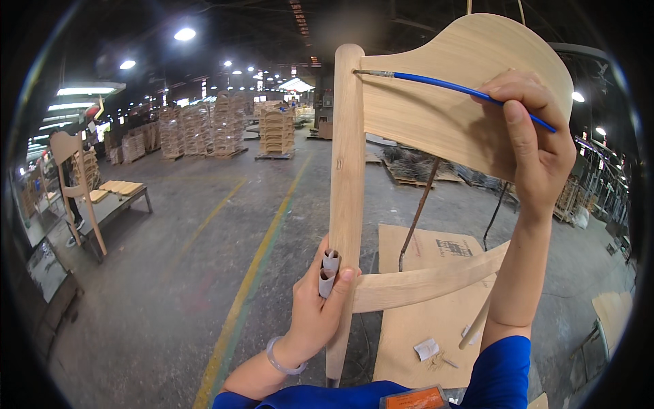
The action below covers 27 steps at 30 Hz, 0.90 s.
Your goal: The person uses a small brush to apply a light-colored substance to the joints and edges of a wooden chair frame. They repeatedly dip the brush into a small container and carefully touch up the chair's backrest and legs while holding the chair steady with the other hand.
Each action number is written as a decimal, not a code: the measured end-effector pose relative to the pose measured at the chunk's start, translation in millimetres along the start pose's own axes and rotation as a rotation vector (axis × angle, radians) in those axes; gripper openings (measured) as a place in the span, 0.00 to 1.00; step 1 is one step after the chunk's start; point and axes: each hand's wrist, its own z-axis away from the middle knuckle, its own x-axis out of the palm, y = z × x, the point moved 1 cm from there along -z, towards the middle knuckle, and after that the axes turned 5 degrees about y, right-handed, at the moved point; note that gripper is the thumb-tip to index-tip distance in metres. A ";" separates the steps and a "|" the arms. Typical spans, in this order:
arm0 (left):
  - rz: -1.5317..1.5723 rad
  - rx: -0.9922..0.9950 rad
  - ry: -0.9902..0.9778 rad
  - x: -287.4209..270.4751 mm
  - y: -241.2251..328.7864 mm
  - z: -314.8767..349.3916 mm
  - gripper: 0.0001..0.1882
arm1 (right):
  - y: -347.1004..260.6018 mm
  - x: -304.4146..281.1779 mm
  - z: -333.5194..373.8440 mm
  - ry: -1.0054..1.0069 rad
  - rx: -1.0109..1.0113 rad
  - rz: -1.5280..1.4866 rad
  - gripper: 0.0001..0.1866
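Observation:
Before me stands a pale wooden chair frame, with an upright post, a wide curved back panel and a lower curved rail. My left hand is closed around the lower part of the post, with rolled grey sandpaper tucked between the fingers. A thin blue-handled paintbrush is pinched in my right hand, in front of the panel. Its dark tip touches the joint where panel meets post. A bracelet rings my left wrist.
Under the frame lies a cardboard sheet with a scrap of paper on it. Dark metal rods rise behind the rail. Wrapped stacks of wooden parts stand farther back. Another chair frame and a low table are at left.

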 end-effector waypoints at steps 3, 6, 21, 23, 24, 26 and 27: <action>-0.018 0.002 0.009 0.7 -2.8 -1.0 0.29 | 3.6 1.2 1.6 -0.003 -0.031 0.037 0.06; -0.044 -0.014 -0.001 -0.2 -3.6 -1.5 0.30 | 5.3 2.7 4.0 0.006 -0.024 0.041 0.06; -0.034 -0.015 -0.006 -4.3 -13.0 -8.9 0.30 | 14.2 12.0 7.2 0.011 -0.033 0.062 0.06; -0.041 -0.012 -0.014 -5.5 -15.5 -11.0 0.30 | 15.0 14.7 7.9 0.003 -0.042 0.090 0.06; -0.044 -0.005 -0.011 -6.1 -16.6 -11.4 0.30 | 14.9 15.4 8.5 -0.002 0.000 0.067 0.06; -0.050 0.008 -0.004 -7.2 -18.4 -11.9 0.30 | 13.4 16.7 9.9 -0.015 0.071 0.026 0.07; -0.047 0.007 -0.002 -7.7 -19.5 -12.0 0.30 | 12.8 17.5 10.3 -0.012 0.072 0.028 0.07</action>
